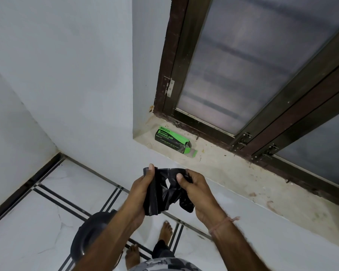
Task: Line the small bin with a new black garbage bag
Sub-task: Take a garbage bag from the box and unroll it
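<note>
The left hand point(139, 192) and right hand point(194, 190) each pinch the crumpled black garbage bag point(162, 196), held up near the small bin point(90, 235) on the floor point(47, 192). Unfolding seems underway. Next, its mouth needs finding and spreading open.

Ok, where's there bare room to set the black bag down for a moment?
The windowsill is bare to the right of the green box. The floor tiles left of the bin are bare too. It is crowded under the black bag, where the bin and the feet stand close together.
</note>
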The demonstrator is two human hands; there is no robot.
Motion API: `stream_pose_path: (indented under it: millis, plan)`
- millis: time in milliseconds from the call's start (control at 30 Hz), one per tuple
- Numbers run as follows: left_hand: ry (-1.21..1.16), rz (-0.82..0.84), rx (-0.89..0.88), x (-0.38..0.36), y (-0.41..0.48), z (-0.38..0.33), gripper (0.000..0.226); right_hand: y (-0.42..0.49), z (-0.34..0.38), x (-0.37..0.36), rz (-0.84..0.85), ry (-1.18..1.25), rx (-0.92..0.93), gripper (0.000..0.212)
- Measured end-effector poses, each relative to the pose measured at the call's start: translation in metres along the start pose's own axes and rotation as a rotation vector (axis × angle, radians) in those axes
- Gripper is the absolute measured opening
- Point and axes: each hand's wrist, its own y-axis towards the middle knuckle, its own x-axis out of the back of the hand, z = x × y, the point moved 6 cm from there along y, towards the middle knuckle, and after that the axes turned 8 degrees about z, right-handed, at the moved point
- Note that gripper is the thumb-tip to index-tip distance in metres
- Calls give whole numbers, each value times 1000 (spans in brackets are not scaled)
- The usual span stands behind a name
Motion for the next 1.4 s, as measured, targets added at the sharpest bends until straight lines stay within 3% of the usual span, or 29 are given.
stream_pose_path:
  millis: [367, 567, 800, 900, 1100, 1267, 1400]
  plan:
    - [16, 8, -14, 0, 2, -2, 63, -4, 3, -4, 134, 2, -52, 35]
    - [-326, 6, -28, -6, 1, -1, 48, 0, 1, -13, 108, 627, -27, 27]
    - [-445, -64, -82, -8, 10, -4, 43, 4, -3, -13, -8, 864, -35, 39]
    - [-400, -124, -143, 12, 18, -6, 50, 7, -1, -1, -15, 911, -44, 31]
    - [19, -176, -313, 15, 19, -17, 44, 6, -6, 2, -27, 645, -57, 40]
    - [523, -279, -455, 14, 24, -23, 42, 1, 7, 2, -132, 13, 116, 39]
    - [709, -359, -457, 14, 28, -23, 34, 5, 3, 6, -183, -333, 218, 40]
